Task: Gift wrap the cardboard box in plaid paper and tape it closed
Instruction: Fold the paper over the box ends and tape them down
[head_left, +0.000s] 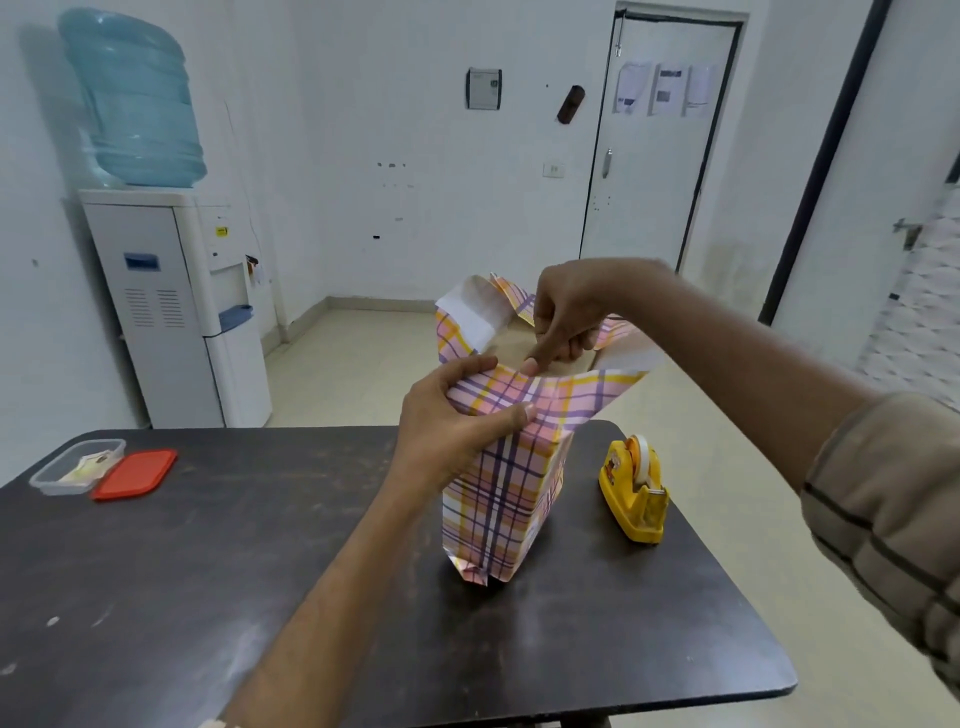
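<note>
The cardboard box stands upright on the dark table (208, 597), wrapped in pink, yellow and purple plaid paper (498, 499). Its bare brown top (514, 349) shows between paper flaps that stick up around it. My left hand (457, 415) grips the near flap and upper left corner of the box, thumb across the paper. My right hand (563, 322) reaches over the top, fingers curled, and pinches the paper at the near edge, pushing it down. A yellow tape dispenser (636, 491) sits just right of the box.
A clear plastic container (78, 465) with a red lid (136, 474) beside it lies at the table's far left corner. A water cooler (171, 291) stands by the left wall. A closed door (654, 156) is behind, with open floor beyond the table.
</note>
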